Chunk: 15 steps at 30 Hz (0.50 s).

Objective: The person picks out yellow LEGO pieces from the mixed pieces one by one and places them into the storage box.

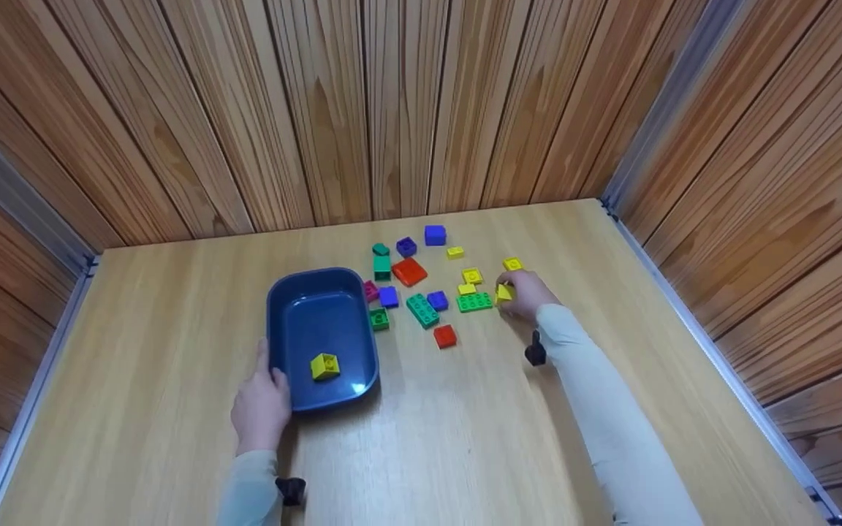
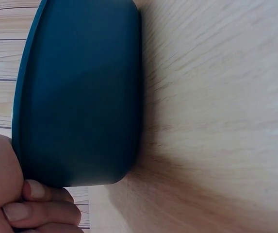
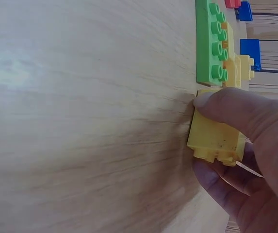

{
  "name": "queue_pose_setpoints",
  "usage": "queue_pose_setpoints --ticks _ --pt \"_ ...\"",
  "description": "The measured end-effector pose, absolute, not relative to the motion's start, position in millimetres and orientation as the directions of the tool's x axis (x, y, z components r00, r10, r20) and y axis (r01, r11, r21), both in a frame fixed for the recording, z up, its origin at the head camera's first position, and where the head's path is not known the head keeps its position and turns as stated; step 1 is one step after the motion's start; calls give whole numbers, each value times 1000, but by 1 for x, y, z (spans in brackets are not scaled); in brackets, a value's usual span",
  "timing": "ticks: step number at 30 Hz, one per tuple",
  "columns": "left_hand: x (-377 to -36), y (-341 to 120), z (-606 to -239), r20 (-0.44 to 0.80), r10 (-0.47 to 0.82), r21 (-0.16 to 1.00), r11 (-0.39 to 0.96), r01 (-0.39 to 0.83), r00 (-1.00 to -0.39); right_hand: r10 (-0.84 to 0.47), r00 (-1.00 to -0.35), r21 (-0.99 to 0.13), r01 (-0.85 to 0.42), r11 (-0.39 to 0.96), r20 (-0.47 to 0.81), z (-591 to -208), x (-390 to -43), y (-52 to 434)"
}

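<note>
A dark blue plastic tray lies on the table with one yellow brick inside. At its near left side, my left hand holds the rim, index finger stretched along the edge and the other fingers curled by the corner. My right hand pinches a yellow toy brick between thumb and fingers, its studs toward the fingers in the right wrist view. This brick is close to the table, just right of a long green brick. Another yellow brick sits just beyond the hand.
Loose bricks lie right of the tray: several yellow ones, a green long brick, red bricks, blue-purple bricks and a small pink brick. Wood-panel walls stand behind the table and along its sides.
</note>
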<state>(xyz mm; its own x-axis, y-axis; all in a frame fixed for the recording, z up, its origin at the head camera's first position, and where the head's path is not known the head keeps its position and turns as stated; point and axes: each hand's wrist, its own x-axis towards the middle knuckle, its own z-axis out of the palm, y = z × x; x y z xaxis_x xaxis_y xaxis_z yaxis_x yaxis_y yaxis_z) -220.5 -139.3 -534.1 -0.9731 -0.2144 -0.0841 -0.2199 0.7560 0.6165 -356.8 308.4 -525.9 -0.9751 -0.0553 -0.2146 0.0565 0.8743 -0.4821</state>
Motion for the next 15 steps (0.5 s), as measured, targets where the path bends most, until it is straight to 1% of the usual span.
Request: queue_pose_setpoints --ticks 8,15 --pt "-220 -142 -531 -118 -227 603 757 -252 -967 -53 -970 -509 77 858 -236 -521 -353 303" --pt "-220 -138 -532 -114 -220 600 762 -244 -969 -51 -968 -531 90 842 -245 -517 -345 300"
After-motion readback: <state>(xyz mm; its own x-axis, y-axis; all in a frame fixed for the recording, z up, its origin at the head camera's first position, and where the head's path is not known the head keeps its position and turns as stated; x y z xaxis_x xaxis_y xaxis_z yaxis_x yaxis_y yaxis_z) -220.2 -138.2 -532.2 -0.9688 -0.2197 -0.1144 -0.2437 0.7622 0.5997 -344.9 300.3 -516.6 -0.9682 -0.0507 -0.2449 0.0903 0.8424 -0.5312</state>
